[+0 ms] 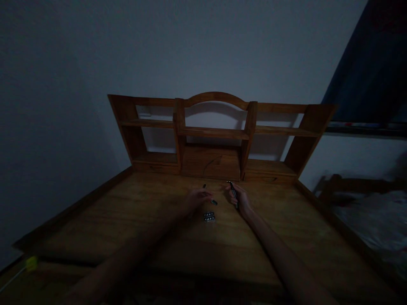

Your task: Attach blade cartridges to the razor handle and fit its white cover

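Note:
My right hand (241, 199) is closed around the dark handle of what looks like a razor (234, 194), its small silvery head tipped up and to the left. My left hand (199, 198) is over the desk, fingers bent together. At its fingertips is a small dark grey piece (214, 202), seemingly pinched at one end; dim light hides what it is. Just beyond that hand shows another short dark object (204, 186). Nearer to me, between both forearms, lies a small clear pack (209, 217) with dark, silver-marked pieces in two rows.
The wooden desk (143, 220) has a raised rim on its sides. A wooden shelf unit (213, 133) stands along its back against the wall. At the lower left is a yellow object (31, 263) with a white cord. Pale bedding (375, 220) lies beyond the right edge.

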The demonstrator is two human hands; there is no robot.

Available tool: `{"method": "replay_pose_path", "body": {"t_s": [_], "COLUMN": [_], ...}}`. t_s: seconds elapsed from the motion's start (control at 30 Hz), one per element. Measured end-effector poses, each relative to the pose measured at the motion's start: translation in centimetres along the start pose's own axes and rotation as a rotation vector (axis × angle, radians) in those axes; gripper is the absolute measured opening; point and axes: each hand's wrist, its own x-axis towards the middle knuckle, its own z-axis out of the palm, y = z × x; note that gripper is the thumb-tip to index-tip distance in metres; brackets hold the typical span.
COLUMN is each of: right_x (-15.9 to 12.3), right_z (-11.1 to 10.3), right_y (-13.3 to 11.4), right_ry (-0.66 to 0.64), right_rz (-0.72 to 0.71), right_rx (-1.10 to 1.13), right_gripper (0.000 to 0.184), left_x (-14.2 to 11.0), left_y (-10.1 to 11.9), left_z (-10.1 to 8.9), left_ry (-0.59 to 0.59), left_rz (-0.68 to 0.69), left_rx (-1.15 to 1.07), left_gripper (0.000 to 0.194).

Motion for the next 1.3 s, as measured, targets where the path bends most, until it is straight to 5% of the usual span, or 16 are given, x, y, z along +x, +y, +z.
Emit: {"method": "replay_pose_path", "body": {"t_s": [0.27, 0.37, 0.6, 0.97, 1.3], "right_x": [0.1, -0.5, -1.4, -1.4, -1.8], "right_z": [-0.1, 0.5, 1.1, 1.3, 1.9], "right_y": [0.4, 0.4, -0.4, -0.4, -0.3], "right_ry": [-0.079, -0.098, -0.125, -0.172, -0.190], "right_rz": [0.054, 0.063, 0.067, 0.083, 0.087], "right_rx": [0.045, 0.026, 0.037, 0.026, 0.003], "right_gripper": [0.028, 0.029, 0.030, 0.032, 0.032], "left_x": [-2.5, -2.8, -3.2, -6.8, -7.1], "left_y": [5.4, 6.6, 6.0, 3.7, 3.8], "left_z": [-2.6, -2.4, -1.6, 1.0, 1.9], "left_ry": [-0.260, -0.295, -0.283, -0.104, -0.046], "left_rz": [0.010, -0.090, -0.185, 0.016, 0.017], "left_rx": [0.111, 0.014, -0.052, 0.253, 0.391], "left_gripper": [0.017, 0.023, 0.026, 0.020, 0.015]}}
